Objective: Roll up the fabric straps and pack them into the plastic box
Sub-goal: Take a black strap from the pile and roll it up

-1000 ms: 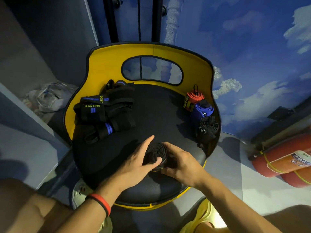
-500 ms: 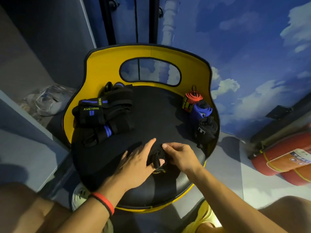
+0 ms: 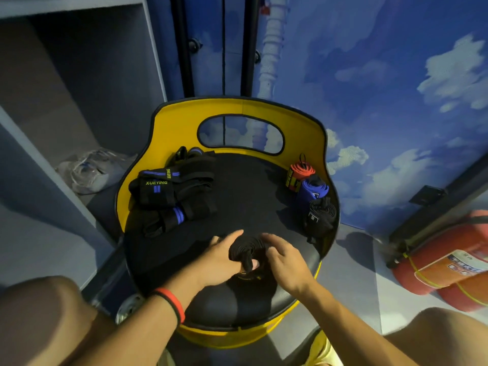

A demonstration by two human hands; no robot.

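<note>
Now both hands work at the near edge of the chair's black seat [image 3: 245,202]. The left hand [image 3: 219,257] grips a half-rolled black strap [image 3: 245,250], and the right hand [image 3: 285,262] curls its fingers (blurred) onto the strap's other side. Loose straps [image 3: 171,191] lie by the left edge. A red roll [image 3: 301,171], blue roll [image 3: 314,190] and black roll [image 3: 320,215] line the right edge.

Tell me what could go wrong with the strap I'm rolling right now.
1. The black roll, gripped by the left hand and right hand, has a loose tail hanging down; easing the grip would likely let it unwind.
2. The finished rolls sit at the right edge of the seat; a nudge might knock one off.
</note>
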